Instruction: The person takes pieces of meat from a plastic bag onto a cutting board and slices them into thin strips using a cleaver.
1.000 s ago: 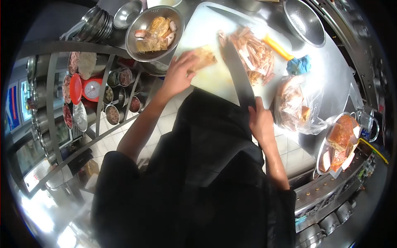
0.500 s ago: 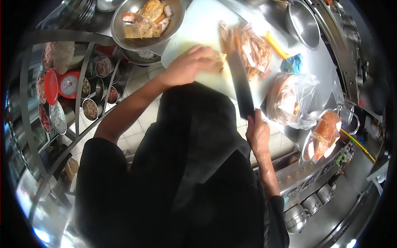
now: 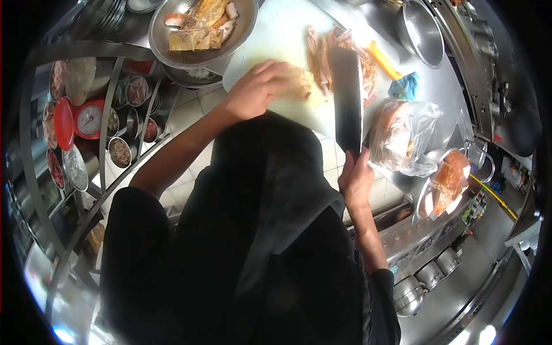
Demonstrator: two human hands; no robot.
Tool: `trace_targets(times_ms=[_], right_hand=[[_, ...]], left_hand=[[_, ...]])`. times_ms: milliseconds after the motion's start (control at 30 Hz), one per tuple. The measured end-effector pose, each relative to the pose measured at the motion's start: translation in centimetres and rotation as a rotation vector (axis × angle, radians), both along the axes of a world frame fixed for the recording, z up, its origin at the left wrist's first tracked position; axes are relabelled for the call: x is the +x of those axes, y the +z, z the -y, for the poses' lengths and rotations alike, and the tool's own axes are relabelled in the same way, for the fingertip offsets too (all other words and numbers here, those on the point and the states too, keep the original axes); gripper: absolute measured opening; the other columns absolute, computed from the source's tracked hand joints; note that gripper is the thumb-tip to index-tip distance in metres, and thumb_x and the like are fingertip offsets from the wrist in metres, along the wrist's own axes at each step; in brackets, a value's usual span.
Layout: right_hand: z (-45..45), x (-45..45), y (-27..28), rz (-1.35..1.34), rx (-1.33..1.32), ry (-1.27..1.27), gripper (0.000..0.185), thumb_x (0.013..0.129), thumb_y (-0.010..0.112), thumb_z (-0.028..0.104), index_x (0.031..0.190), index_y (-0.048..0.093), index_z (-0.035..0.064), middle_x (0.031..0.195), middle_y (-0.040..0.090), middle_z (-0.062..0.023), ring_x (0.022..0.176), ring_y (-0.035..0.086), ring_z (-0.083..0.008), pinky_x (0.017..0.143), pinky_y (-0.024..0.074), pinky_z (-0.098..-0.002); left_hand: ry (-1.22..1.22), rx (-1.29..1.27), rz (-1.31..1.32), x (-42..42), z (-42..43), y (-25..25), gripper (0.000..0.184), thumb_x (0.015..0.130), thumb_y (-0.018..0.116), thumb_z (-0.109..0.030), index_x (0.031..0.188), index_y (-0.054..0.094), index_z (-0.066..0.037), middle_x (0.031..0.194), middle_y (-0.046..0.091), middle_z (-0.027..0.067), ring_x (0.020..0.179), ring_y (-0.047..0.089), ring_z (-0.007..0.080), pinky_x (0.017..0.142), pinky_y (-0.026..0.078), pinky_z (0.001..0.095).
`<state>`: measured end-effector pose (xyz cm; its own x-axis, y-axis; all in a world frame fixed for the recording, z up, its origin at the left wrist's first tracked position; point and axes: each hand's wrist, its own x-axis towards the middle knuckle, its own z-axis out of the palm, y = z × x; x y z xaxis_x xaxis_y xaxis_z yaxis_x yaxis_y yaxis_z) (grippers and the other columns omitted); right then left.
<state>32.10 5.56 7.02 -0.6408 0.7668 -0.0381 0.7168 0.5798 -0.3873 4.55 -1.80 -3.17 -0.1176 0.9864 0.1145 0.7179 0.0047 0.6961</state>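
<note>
My left hand [image 3: 256, 92] is over the white cutting board [image 3: 270, 31], its fingers stretched toward a yellowish-brown piece of meat [image 3: 300, 86]. The fingertips are blurred, so contact with the meat is unclear. My right hand [image 3: 356, 179] is closed around the handle of a cleaver [image 3: 348, 106]. Its broad dark blade points away from me and covers part of a pile of sliced meat strips [image 3: 319, 54]. To the right of the pile lies a yellow-handled tool [image 3: 384, 60].
A perforated metal bowl [image 3: 158, 34] with meat chunks stands at the back left. On the right are a blue wrapper [image 3: 405, 86], a plastic bag of meat [image 3: 399, 141] and browned meat [image 3: 448, 184] in a container. A red scale [image 3: 89, 123] sits on the left shelf among several bowls.
The cleaver has shifted right and turned more upright, away from the meat piece. My left hand has moved slightly left, its fingers pulling back from the piece.
</note>
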Motion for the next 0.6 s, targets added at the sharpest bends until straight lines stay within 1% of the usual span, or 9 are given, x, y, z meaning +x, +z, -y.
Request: trace_targets(times_ms=[67, 133, 300, 333, 400, 467, 533, 567, 600], right_hand=[[0.2, 0.3, -0.9, 0.122, -0.224, -0.096, 0.025, 0.09, 0.053, 0.008, 0.111, 0.043, -0.0003, 0.067, 0.059, -0.0263, 0.065, 0.058, -0.0461, 0.052, 0.0425, -0.0512], [-0.9, 0.0, -2.0, 0.269, -0.212, 0.076, 0.025, 0.089, 0.053, 0.007, 0.112, 0.043, 0.0, 0.067, 0.059, -0.025, 0.062, 0.057, -0.0461, 0.051, 0.0439, -0.0502], [0.1, -0.6, -0.3, -0.029, -0.079, 0.001, 0.023, 0.09, 0.052, 0.007, 0.11, 0.043, 0.0005, 0.066, 0.059, -0.0255, 0.063, 0.057, -0.0462, 0.053, 0.0438, -0.0496], [-0.1, -0.7, -0.8, -0.034, -0.075, 0.004, 0.023, 0.09, 0.052, 0.007, 0.11, 0.043, 0.0005, 0.066, 0.059, -0.0255, 0.063, 0.057, -0.0462, 0.053, 0.0438, -0.0496], [-0.2, -0.8, -2.1, 0.173, -0.15, 0.057, 0.022, 0.088, 0.055, 0.008, 0.106, 0.043, 0.0021, 0.059, 0.057, -0.02, 0.056, 0.058, -0.0413, 0.051, 0.0446, -0.0488], [-0.6, -0.3, -2.2, 0.2, -0.169, 0.124, 0.024, 0.088, 0.056, 0.008, 0.106, 0.042, 0.0022, 0.059, 0.057, -0.0202, 0.056, 0.058, -0.0411, 0.051, 0.0444, -0.0492], [-0.8, -0.6, 0.0, 0.237, -0.225, 0.08, 0.022, 0.09, 0.052, 0.008, 0.106, 0.039, -0.0003, 0.063, 0.057, -0.0265, 0.061, 0.058, -0.0449, 0.049, 0.0416, -0.0504], [-0.2, -0.3, 0.0, 0.155, -0.148, 0.045, 0.02, 0.088, 0.055, 0.007, 0.104, 0.043, 0.0028, 0.058, 0.057, -0.0204, 0.054, 0.057, -0.0411, 0.05, 0.0444, -0.0482], [-0.1, -0.4, -0.4, 0.158, -0.143, 0.051, 0.02, 0.088, 0.055, 0.007, 0.104, 0.043, 0.0028, 0.058, 0.057, -0.0204, 0.054, 0.057, -0.0411, 0.05, 0.0444, -0.0482]], left_hand=[[0.0, 0.001, 0.013, 0.0, 0.0, 0.0, 0.044, 0.076, 0.062, 0.005, 0.117, 0.062, -0.011, 0.141, 0.042, 0.0075, 0.132, 0.036, 0.0313, 0.105, 0.036, 0.0384], [0.018, 0.015, 0.027, 0.1, 0.2, 0.1, 0.044, 0.076, 0.061, 0.006, 0.116, 0.062, -0.01, 0.141, 0.042, 0.0075, 0.132, 0.036, 0.0316, 0.105, 0.036, 0.0386], [0.015, -0.026, 0.02, 0.4, 0.7, 0.0, 0.045, 0.074, 0.06, 0.008, 0.115, 0.063, -0.01, 0.141, 0.042, 0.0077, 0.132, 0.035, 0.0315, 0.104, 0.037, 0.0383], [0.016, -0.034, 0.059, 0.0, 0.3, 0.0, 0.046, 0.074, 0.059, 0.009, 0.115, 0.063, -0.01, 0.141, 0.042, 0.0076, 0.132, 0.035, 0.0315, 0.104, 0.038, 0.0382], [0.008, 0.002, 0.055, -0.1, 0.2, 0.1, 0.046, 0.074, 0.059, 0.009, 0.115, 0.062, -0.01, 0.141, 0.042, 0.0071, 0.131, 0.036, 0.0313, 0.102, 0.04, 0.0376], [-0.004, -0.003, 0.098, -0.3, 0.2, 0.2, 0.045, 0.074, 0.06, 0.009, 0.115, 0.063, -0.01, 0.14, 0.043, 0.0064, 0.129, 0.038, 0.0311, 0.101, 0.041, 0.0371], [0.008, 0.005, 0.084, -0.6, 0.1, 0.2, 0.045, 0.073, 0.06, 0.009, 0.115, 0.063, -0.01, 0.14, 0.043, 0.0061, 0.129, 0.038, 0.0311, 0.1, 0.041, 0.0371], [0.007, -0.001, 0.087, -0.2, 0.4, 0.1, 0.045, 0.073, 0.06, 0.008, 0.114, 0.063, -0.011, 0.139, 0.044, 0.0059, 0.129, 0.038, 0.031, 0.1, 0.041, 0.037], [0.013, 0.004, 0.09, -0.2, 0.3, 0.1, 0.045, 0.073, 0.06, 0.008, 0.114, 0.063, -0.011, 0.139, 0.044, 0.0059, 0.129, 0.038, 0.031, 0.1, 0.041, 0.037]])
